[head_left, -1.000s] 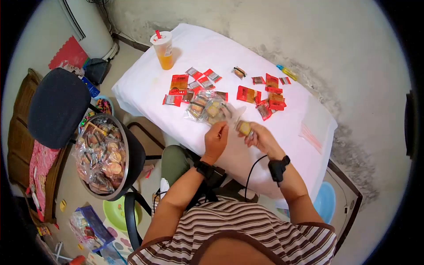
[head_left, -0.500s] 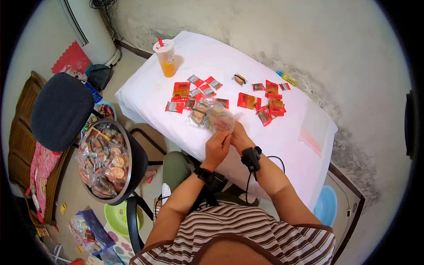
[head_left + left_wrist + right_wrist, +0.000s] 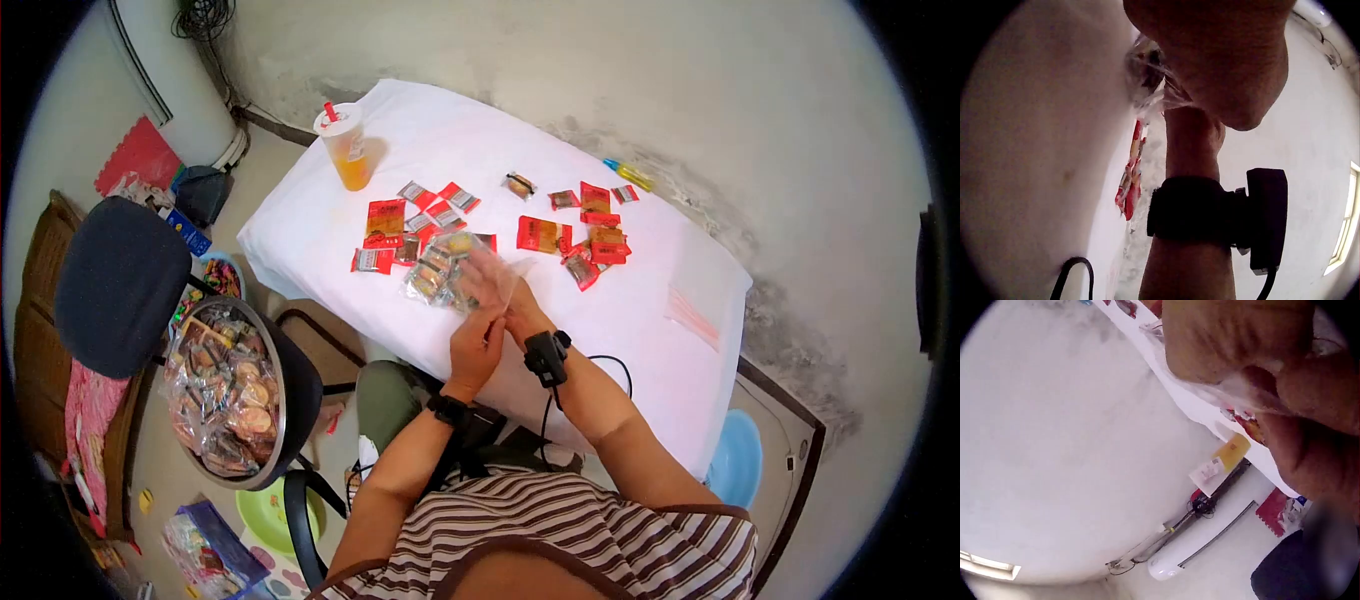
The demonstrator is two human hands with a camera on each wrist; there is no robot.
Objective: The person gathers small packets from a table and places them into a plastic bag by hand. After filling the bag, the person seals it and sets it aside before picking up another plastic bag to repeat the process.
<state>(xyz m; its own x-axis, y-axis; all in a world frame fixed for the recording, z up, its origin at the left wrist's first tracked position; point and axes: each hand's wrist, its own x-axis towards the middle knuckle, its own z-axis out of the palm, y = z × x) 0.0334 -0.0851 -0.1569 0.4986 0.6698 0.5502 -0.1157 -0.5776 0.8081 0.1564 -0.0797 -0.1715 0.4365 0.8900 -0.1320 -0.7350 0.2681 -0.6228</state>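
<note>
Change since 1.0 s earlier: my right hand (image 3: pixel 508 296) held a wrapped piece outside the clear bag (image 3: pixel 418 290); it has moved across, and its fingers now show through the film. The piece marked yellow (image 3: pixel 460 243) now lies inside, past the fingertips.
Left hand grip: my left hand (image 3: pixel 474 348) pinches the gathered film at the bag's near end, thumb against fingers.
Right hand grip: fingers extended, closed on nothing that I can see; contact with the piece marked yellow cannot be confirmed.
Bag handling: judged light, limp and slippery; the film should crease and slide, giving no stiffness of its own.
Contents handling: the wrapped pieces (image 3: pixel 432 276) look small and likely to crumble under a hard squeeze.
Hold point: the film edge at the mouth, by a firm pinch; for a piece, the flat sides through its wrapper, lightly.
Bag position: beyond my left fingertips, its filled end just beside the left cluster of red packets (image 3: pixel 384 222) over the white cloth (image 3: pixel 600 340). How much the cloth bears cannot be told.
Right cluster position: more red packets (image 3: pixel 540 235) lie apart from the bag, to the right.
Cup position: the cup (image 3: pixel 350 160) stands upright at the far left, well apart from both hands.
</note>
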